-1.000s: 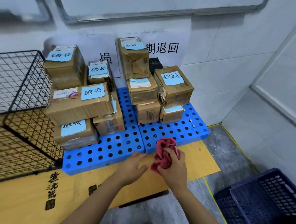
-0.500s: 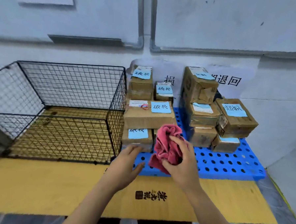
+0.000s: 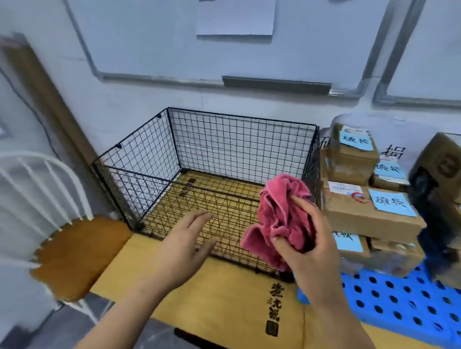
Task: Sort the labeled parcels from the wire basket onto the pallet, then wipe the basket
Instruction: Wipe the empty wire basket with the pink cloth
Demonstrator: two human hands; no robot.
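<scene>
Head view: one wire basket stands on one yellow board, just left of one blue pallet carrying at least six labeled parcels, some of them blurred. One red cloth is bunched in the right hand, fingers and thumb clamped round it, at the basket's near right corner. The left hand hovers before the near wall, fingers straight and slightly apart.

Black square-mesh wire basket; rose-red cloth; blue pallet dotted with dark holes; brown cardboard parcels with pale blue labels inked black; yellow board stamped with black characters
</scene>
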